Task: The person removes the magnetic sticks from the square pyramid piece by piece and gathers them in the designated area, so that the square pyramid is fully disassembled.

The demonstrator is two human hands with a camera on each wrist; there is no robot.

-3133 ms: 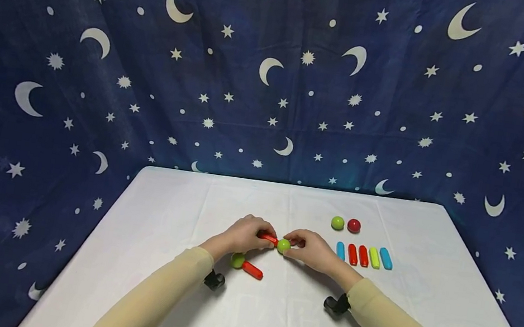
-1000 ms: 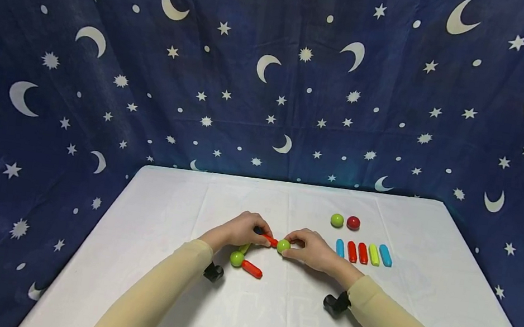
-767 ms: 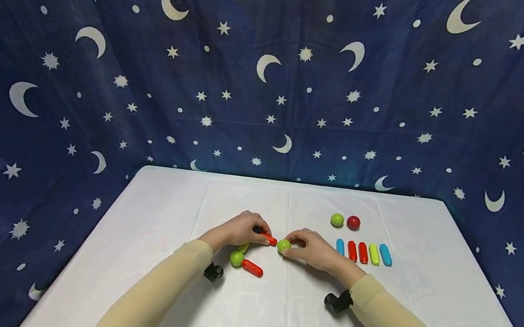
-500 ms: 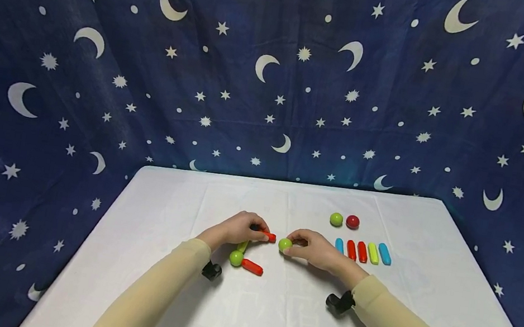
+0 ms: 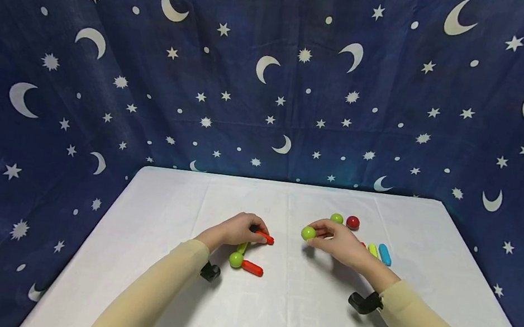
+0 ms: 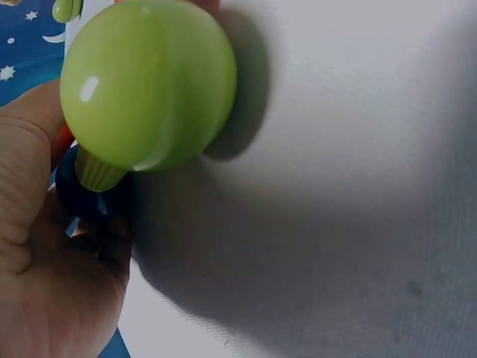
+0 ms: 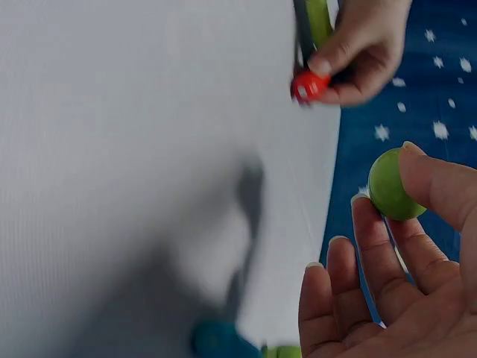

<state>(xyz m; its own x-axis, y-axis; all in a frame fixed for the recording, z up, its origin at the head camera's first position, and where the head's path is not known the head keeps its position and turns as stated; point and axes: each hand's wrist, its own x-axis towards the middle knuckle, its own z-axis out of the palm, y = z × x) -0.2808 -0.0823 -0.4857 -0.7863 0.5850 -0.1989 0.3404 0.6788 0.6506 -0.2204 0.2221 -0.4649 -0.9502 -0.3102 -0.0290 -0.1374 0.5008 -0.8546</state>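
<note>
Your left hand (image 5: 239,229) pinches a round-ended red rod (image 5: 270,240); your right hand (image 5: 340,244) pinches a smooth, glossy green ball (image 5: 308,233) above the creased white cloth (image 5: 239,318).

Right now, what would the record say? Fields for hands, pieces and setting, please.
Left hand: pinches a red stick
Right hand: pinches a green ball, apart from the red stick
Near left hand: second green ball, touching a lower red stick and yellow-green stick
Right side: third green ball, dark red ball, yellow stick, blue stick
Surface: white-covered table
Backdrop: dark blue cloth with moons and stars
</note>
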